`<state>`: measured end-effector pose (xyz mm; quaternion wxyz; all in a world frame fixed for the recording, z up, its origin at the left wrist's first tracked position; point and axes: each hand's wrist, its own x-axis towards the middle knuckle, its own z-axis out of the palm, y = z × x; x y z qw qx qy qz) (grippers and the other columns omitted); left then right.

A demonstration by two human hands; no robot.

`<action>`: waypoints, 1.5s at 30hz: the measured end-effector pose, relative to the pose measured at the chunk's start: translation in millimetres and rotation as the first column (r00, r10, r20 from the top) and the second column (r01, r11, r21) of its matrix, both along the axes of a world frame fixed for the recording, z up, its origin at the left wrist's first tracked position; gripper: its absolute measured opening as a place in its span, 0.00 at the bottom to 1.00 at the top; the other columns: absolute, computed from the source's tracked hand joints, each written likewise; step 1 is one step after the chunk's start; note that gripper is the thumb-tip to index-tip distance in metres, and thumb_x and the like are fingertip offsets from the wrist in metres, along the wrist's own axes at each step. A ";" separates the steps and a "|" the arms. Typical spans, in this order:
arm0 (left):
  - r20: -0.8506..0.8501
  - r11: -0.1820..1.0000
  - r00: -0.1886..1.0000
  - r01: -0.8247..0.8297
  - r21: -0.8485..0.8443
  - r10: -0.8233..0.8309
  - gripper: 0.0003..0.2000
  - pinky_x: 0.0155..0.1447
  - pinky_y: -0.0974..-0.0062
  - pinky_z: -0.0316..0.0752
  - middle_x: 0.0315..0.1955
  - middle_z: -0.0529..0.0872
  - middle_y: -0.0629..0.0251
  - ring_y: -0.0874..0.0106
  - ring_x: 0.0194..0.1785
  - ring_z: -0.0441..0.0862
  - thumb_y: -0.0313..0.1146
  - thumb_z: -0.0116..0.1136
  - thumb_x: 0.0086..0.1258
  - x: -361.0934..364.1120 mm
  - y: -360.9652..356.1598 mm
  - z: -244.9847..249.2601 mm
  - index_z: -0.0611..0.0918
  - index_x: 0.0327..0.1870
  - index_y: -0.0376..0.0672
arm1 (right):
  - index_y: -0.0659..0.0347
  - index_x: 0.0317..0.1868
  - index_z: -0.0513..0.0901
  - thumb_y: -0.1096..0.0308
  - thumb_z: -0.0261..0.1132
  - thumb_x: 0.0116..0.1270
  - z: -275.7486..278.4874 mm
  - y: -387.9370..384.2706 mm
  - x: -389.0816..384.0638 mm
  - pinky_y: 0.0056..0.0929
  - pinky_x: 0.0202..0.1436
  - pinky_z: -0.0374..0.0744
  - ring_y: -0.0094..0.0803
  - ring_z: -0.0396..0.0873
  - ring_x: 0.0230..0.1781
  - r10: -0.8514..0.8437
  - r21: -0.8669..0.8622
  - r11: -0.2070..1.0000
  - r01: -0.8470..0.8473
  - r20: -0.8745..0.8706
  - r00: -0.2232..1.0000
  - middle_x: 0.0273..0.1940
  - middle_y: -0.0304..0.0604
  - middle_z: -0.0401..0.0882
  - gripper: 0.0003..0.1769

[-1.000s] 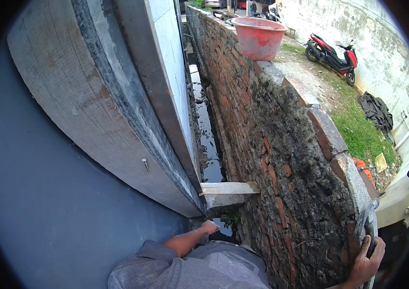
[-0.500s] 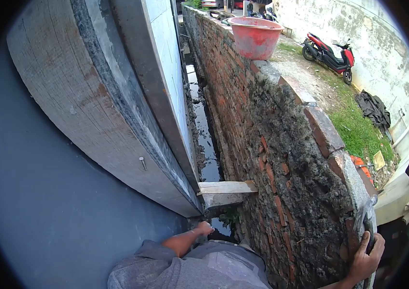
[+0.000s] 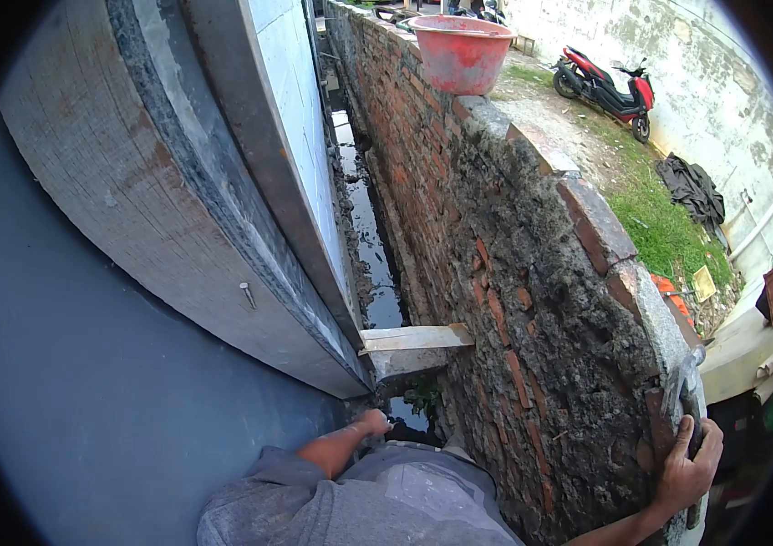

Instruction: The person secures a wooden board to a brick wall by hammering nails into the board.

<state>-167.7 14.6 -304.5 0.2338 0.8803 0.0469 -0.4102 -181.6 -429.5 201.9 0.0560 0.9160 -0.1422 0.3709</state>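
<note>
right hand (image 3: 689, 469) wrapped round metal tool (image 3: 683, 387), braced on brick wall (image 3: 532, 273) end | left hand (image 3: 373, 421) low in gap by plank (image 3: 414, 338), grip: can't tell | risk: crumbly top bricks give way, footing lost into the water-filled trench (image 3: 364, 246)

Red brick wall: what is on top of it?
A red plastic tub stands at its far end; the right hand rests on its near top. The tub's contents are hidden.
</note>
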 end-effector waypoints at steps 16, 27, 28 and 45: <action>0.096 0.998 0.993 0.066 -0.003 -0.065 0.23 0.58 0.57 0.77 0.46 0.87 0.51 0.51 0.52 0.83 0.53 0.52 0.66 -8.1 -3.8 -37.4 0.86 0.47 0.43 | 0.65 0.43 0.79 0.57 0.65 0.70 2.0 4.4 -0.4 0.41 0.49 0.77 0.48 0.80 0.47 -0.014 -0.002 1.000 0.014 -0.013 1.000 0.46 0.47 0.82 0.17; -0.035 0.999 0.999 -0.033 -0.010 0.032 0.23 0.62 0.59 0.75 0.52 0.84 0.50 0.51 0.58 0.81 0.51 0.54 0.66 2.2 -7.0 30.2 0.86 0.50 0.41 | 0.62 0.57 0.78 0.54 0.63 0.71 4.0 -2.9 -2.1 0.41 0.60 0.74 0.47 0.77 0.58 -0.008 -0.059 0.998 0.005 -0.042 0.999 0.56 0.49 0.79 0.23; -0.047 0.999 0.999 -0.027 -0.023 0.025 0.24 0.62 0.58 0.75 0.52 0.84 0.50 0.51 0.58 0.80 0.51 0.54 0.66 4.3 -6.1 33.8 0.86 0.49 0.41 | 0.61 0.59 0.78 0.52 0.63 0.71 3.8 -3.3 -1.1 0.41 0.62 0.73 0.48 0.76 0.59 -0.042 -0.085 0.996 0.037 -0.050 0.998 0.58 0.49 0.79 0.25; 0.107 0.997 0.994 -0.016 -0.070 0.023 0.21 0.52 0.61 0.77 0.39 0.88 0.53 0.55 0.46 0.85 0.54 0.58 0.65 12.8 1.4 -0.1 0.88 0.40 0.44 | 0.62 0.60 0.80 0.44 0.63 0.69 3.1 -6.6 -0.8 0.39 0.62 0.74 0.48 0.77 0.61 -0.203 0.084 0.972 0.219 -0.166 0.965 0.60 0.49 0.79 0.31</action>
